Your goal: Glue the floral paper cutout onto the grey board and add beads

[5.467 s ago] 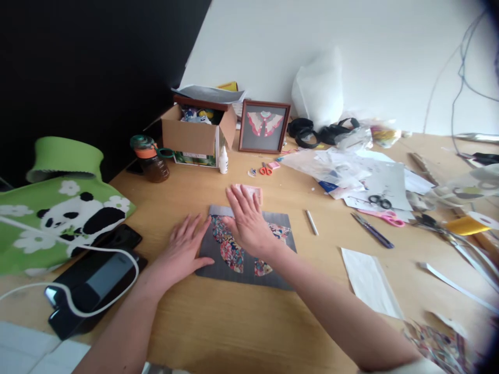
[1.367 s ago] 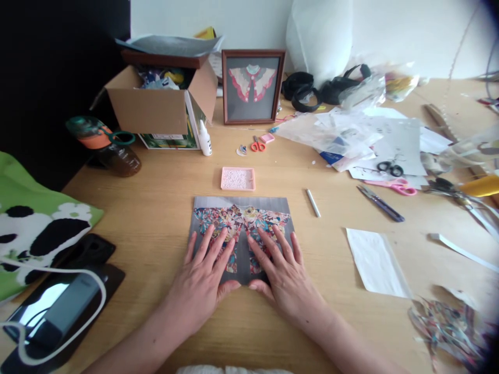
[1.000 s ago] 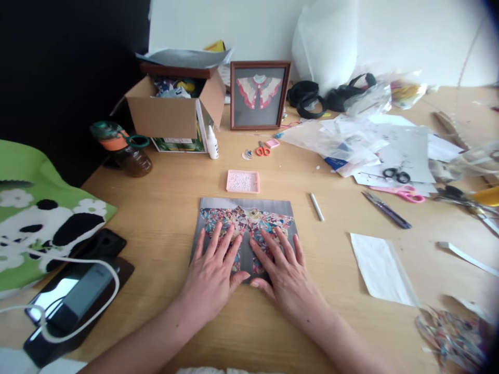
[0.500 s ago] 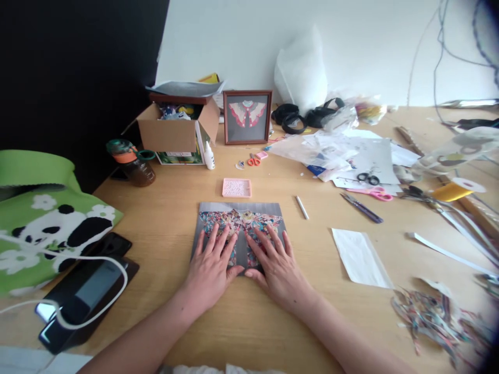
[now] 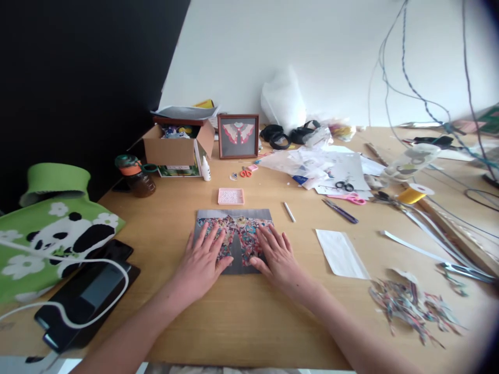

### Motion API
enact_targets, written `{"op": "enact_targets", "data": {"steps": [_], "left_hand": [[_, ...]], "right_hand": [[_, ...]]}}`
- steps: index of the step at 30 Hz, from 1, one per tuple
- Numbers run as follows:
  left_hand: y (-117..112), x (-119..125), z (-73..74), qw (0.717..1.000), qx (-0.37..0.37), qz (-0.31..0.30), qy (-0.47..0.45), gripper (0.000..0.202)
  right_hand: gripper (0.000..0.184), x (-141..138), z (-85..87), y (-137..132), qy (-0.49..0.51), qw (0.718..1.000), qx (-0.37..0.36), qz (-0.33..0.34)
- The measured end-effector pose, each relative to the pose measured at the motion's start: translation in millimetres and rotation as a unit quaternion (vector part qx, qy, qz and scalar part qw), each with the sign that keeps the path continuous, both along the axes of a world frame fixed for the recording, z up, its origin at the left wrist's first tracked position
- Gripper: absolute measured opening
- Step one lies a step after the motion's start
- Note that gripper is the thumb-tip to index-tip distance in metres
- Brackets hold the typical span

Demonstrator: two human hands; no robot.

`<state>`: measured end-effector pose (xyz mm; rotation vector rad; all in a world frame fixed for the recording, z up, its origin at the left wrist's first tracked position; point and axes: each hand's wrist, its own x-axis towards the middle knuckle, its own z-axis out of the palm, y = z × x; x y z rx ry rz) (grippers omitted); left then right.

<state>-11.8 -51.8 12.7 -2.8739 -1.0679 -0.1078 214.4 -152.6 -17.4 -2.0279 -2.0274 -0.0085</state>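
A grey rectangular sheet (image 5: pixel 238 268) lies on the table before me, bearing a colourful flower-patterned garment shape (image 5: pixel 230 228) that parts at the middle. My left hand (image 5: pixel 203 255) rests flat on the left half of it, fingers spread. On the right half, my right hand (image 5: pixel 276 253) lies in the same way, fingers apart and pointing away from me. Neither hand grips anything. Just beyond the sheet sits a pink tray (image 5: pixel 231 196) of small pale beads. To the right of the sheet lies a white pen-like stick (image 5: pixel 289 212).
A framed collar picture (image 5: pixel 238 136), an open cardboard box (image 5: pixel 169 150) and a bottle (image 5: pixel 136 176) stand at the back. Scissors (image 5: pixel 353 198), a white paper packet (image 5: pixel 341 253) and fabric scraps (image 5: pixel 413 306) lie right. A panda bag (image 5: pixel 58 228) and phone (image 5: pixel 97 293) occupy the left.
My hands have slid slightly apart, uncovering more of the pattern's middle. The camera view has shifted, showing more wall and more of the table's right side.
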Motion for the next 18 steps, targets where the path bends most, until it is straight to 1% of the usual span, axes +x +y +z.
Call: {"op": "enact_targets", "data": {"steps": [3,5,6,8,12,15,18], "left_hand": [[3.9,7.5,14.9,1.0,0.011,0.002,-0.007,0.066],[5.6,16.6,16.5,1.0,0.016,0.004,-0.017,0.067],[6.5,21.2,14.1,1.0,0.018,0.009,-0.022,0.066],[8.5,28.2,4.6,0.999,0.021,0.026,-0.032,0.065],[13.7,31.4,-16.7,0.997,0.027,0.05,-0.046,0.061],[16.2,30.8,-23.2,0.997,0.024,0.058,-0.05,0.058],[16.3,32.1,-25.8,0.997,0.017,0.048,-0.052,0.057]], "right_hand": [[0.077,2.4,11.4,9.7,-0.005,1.0,-0.028,-0.004],[0.081,1.8,16.2,19.4,-0.012,0.999,-0.033,-0.01],[0.082,1.0,16.7,24.1,-0.014,0.999,-0.033,-0.015],[0.084,-0.7,13.4,31.1,-0.017,0.999,-0.033,-0.024],[0.084,-2.4,-2.2,33.1,-0.024,0.999,-0.016,-0.018],[0.084,-3.8,-9.8,30.1,-0.033,0.999,0.0,-0.001],[0.085,-6.0,-11.7,28.9,-0.036,0.999,-0.004,0.017]]}}
